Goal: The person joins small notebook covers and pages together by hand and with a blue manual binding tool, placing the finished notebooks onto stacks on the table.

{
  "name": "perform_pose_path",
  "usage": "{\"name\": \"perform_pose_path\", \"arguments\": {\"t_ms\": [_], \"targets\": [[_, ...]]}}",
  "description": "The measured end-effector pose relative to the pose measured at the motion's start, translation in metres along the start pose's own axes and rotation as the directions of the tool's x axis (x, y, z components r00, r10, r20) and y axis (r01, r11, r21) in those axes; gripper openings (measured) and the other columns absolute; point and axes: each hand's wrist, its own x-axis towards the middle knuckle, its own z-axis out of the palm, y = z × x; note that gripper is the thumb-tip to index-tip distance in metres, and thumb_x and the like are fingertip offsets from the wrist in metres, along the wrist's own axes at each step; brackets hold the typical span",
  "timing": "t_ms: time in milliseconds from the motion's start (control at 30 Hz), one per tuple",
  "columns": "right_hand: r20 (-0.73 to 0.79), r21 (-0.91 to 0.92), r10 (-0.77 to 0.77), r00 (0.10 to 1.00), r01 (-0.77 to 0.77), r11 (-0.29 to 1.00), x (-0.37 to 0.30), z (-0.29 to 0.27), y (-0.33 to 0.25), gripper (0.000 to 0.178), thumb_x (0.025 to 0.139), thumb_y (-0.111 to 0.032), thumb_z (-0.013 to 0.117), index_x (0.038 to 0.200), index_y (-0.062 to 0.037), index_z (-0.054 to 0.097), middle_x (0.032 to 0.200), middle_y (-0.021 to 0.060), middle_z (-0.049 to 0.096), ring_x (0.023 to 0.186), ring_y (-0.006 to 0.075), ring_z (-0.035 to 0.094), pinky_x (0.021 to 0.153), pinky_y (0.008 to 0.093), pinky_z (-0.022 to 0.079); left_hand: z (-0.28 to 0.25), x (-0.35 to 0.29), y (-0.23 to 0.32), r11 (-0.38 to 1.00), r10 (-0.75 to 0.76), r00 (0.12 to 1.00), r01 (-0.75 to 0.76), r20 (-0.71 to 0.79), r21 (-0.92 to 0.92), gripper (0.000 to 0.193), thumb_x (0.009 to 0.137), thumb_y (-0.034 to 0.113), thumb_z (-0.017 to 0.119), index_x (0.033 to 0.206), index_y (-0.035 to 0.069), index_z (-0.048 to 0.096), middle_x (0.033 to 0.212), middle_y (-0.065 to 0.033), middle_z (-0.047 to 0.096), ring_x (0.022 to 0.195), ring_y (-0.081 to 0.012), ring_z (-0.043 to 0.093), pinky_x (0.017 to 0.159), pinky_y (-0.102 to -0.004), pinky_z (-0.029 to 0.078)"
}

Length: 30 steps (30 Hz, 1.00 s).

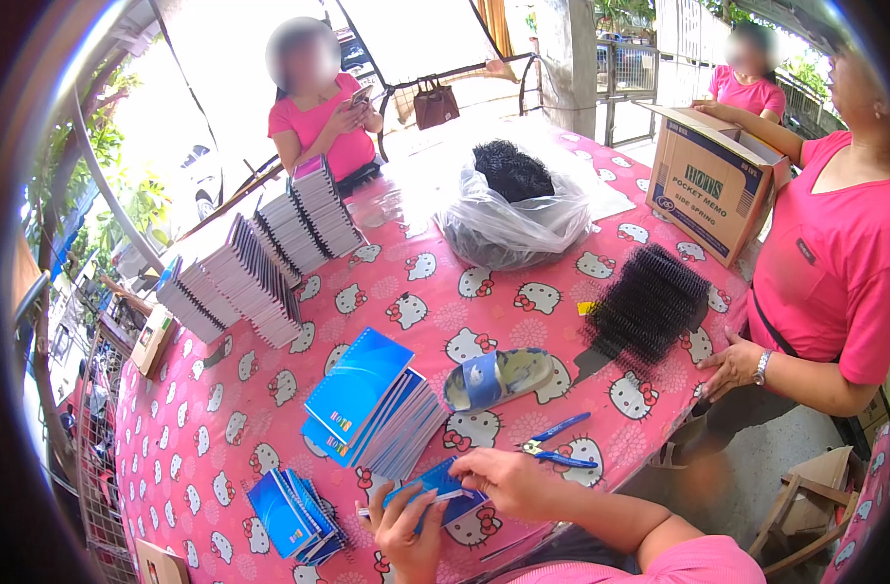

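Note:
My left hand (406, 530) grips a small blue-covered notebook (433, 483) by its side, near the table's front edge. At the notebook's upper right edge, my right hand (508, 484) has its fingers pinched together; what lies between them is too small to make out. Under the hands lies another blue cover, partly hidden. To the left sits a short stack of blue spiral notebooks (291, 516). Just beyond my hands leans a taller pile of blue notebooks (377, 404). Blue-handled pliers (560, 443) lie to the right, apart from my hand.
A blue slipper (498, 380) and a heap of black spiral coils (649, 304) lie on the pink patterned tablecloth (386, 336). Farther back are a plastic bag (513, 219) of black coils and notebook stacks (240, 268). Three people in pink stand around, near a cardboard box (703, 185).

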Motion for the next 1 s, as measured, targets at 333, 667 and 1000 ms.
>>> {"name": "perform_pose_path", "arguments": {"t_ms": [333, 667, 1000], "targets": [[0.061, -0.069, 0.104, 0.993, -0.099, 0.993, 0.002, -0.001, -0.011, 0.020, 0.083, -0.021, 0.074, 0.095, -0.0057, 0.070, 0.089, 0.0093, 0.064, 0.074, 0.0216, 0.064, 0.064, 0.0317, 0.050, -0.002, -0.003, 0.003, 0.994, -0.048, 0.999, 0.050, 0.021, -0.093, 0.017, 0.069, 0.010, 0.081, 0.085, 0.007, 0.075, 0.092, -0.0056, 0.072, 0.098, -0.0276, 0.057, 0.086, -0.0392, 0.044], [0.250, 0.044, 0.266, 0.931, -0.286, 0.957, 0.010, -0.015, -0.003, 0.018, 0.085, -0.018, 0.071, 0.094, -0.0027, 0.070, 0.082, 0.0116, 0.069, 0.072, 0.0179, 0.065, 0.064, 0.0312, 0.050, 0.000, -0.001, 0.002, 0.996, -0.001, 1.000, -0.001, -0.017, -0.086, 0.019, 0.066, 0.011, 0.083, 0.083, 0.007, 0.074, 0.085, -0.0047, 0.071, 0.089, -0.0238, 0.057, 0.080, -0.0363, 0.044], [0.306, -0.239, 0.070, 0.950, 0.005, 0.971, 0.005, -0.013, -0.016, 0.017, 0.084, -0.016, 0.068, 0.098, -0.0064, 0.064, 0.077, 0.0109, 0.058, 0.072, 0.0297, 0.062, 0.063, 0.0399, 0.050, -0.002, -0.002, 0.002, 0.997, 0.023, 0.999, -0.025, -0.024, -0.077, 0.021, 0.064, 0.009, 0.083, 0.083, 0.006, 0.074, 0.084, -0.0045, 0.070, 0.087, -0.0232, 0.057, 0.078, -0.0352, 0.044]]}}
